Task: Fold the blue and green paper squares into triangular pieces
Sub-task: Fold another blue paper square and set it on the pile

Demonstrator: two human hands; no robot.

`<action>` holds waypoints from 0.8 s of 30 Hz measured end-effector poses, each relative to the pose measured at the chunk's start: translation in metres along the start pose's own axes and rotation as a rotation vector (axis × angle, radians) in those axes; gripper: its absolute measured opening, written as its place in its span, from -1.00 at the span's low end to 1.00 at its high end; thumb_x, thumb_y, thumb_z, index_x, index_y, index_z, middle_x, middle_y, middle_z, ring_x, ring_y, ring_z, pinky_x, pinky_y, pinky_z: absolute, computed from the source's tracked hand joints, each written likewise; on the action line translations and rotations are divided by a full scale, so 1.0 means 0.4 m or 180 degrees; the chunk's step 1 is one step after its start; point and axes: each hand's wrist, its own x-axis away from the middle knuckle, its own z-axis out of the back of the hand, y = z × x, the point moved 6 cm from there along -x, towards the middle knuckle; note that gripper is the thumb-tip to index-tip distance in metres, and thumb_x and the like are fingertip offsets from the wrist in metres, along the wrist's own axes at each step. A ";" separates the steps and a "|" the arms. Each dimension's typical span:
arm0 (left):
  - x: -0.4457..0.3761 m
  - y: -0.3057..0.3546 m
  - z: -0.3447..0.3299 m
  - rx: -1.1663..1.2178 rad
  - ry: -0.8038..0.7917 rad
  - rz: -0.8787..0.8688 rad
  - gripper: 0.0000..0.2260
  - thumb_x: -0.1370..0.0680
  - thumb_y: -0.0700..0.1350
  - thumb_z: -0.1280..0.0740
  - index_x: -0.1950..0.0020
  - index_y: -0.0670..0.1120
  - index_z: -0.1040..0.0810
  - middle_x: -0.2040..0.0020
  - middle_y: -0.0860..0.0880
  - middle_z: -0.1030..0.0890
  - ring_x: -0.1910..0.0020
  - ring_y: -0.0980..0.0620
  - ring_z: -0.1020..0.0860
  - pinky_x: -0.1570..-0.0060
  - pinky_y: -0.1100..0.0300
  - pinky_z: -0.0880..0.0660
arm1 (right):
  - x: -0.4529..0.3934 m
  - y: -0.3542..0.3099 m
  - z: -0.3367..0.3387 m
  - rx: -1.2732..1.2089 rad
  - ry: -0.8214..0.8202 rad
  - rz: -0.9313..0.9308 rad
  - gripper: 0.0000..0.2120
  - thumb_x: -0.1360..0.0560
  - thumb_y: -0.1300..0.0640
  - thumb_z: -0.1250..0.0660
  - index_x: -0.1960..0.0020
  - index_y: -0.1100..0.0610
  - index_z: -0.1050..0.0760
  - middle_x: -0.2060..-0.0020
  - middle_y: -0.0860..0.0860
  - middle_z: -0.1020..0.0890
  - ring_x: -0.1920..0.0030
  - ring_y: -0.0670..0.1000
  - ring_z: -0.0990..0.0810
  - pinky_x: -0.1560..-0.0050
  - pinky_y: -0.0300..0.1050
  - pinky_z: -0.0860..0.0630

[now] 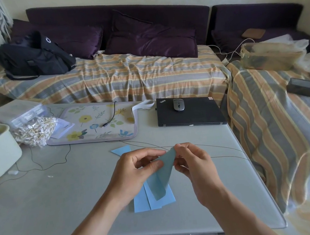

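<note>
The pale grey glass-topped counter [60, 191] carries flat light-blue paper rectangles [142, 201] at its near middle and one folded light-blue paper piece [121, 150] just beyond the hands. Above the flat sheets, a dull blue-green paper strip [159, 177] hangs in the air, its top end pinched by the left hand [138, 170] and right hand [193, 164], close together. To fold well, I judge the corners should be matched edge to edge before creasing, then pressed flat on the counter.
</note>
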 end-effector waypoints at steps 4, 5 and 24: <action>0.003 0.003 0.006 0.0172 0.0053 0.0018 -0.76 -0.53 -0.27 -0.47 -0.07 0.05 -0.76 -0.01 0.02 -0.75 -0.08 -0.02 -0.69 -0.26 -0.01 -0.57 | 0.005 0.001 -0.013 0.0038 -0.0256 -0.0066 -0.82 -0.62 0.14 -0.34 0.06 0.23 -0.61 0.23 0.04 -0.64 0.23 -0.03 -0.55 -0.05 -0.09 -0.53; 0.004 0.004 0.007 0.0192 0.0045 0.0025 -0.75 -0.53 -0.27 -0.47 -0.06 0.07 -0.76 -0.01 0.02 -0.75 -0.08 -0.01 -0.69 -0.25 0.03 -0.57 | 0.006 0.001 -0.013 0.0030 -0.0269 -0.0062 -0.83 -0.61 0.14 -0.35 0.08 0.22 -0.61 0.24 0.04 -0.63 0.23 -0.03 -0.54 -0.04 -0.10 -0.53; 0.011 0.000 0.013 0.0351 0.0290 0.0428 -0.84 -0.51 -0.28 -0.50 -0.02 -0.06 -0.74 0.11 -0.02 -0.76 0.08 0.11 -0.70 0.09 0.41 -0.53 | -0.003 0.004 -0.001 0.0162 0.0184 0.0193 -0.85 -0.59 0.16 -0.40 0.09 0.24 -0.64 0.34 -0.03 -0.64 0.31 -0.14 -0.56 0.13 -0.26 -0.51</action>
